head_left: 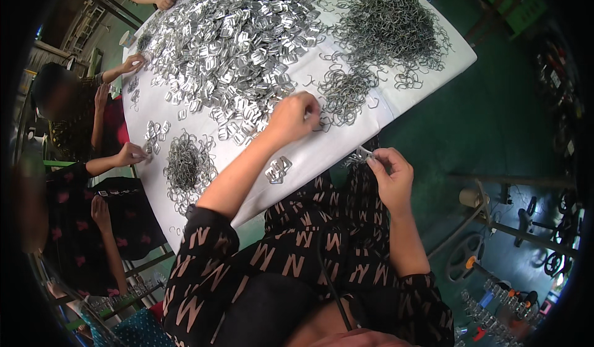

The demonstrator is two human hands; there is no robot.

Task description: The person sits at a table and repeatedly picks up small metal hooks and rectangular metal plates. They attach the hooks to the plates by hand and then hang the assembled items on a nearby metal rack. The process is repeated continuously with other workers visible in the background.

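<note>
My left hand (296, 119) reaches over the white table, its fingers curled together at the edge of a small heap of bent wire hooks (346, 92). Whatever lies between those fingertips is hidden and slightly blurred. Just off the table's near edge, above my lap, my right hand (395, 172) pinches a small bunch of silver metal pieces (360, 156) between thumb and fingers. Flat silver buckles (238, 50) with slots make a broad pile beyond my left hand. A few loose buckles (278, 170) sit beside my left forearm.
A larger mound of wire hooks (393, 22) covers the table's far right, and another heap (189, 164) is at the left. Co-workers' hands (131, 154) work along the left edge. Wheeled metal equipment (473, 257) stands on the green floor to the right.
</note>
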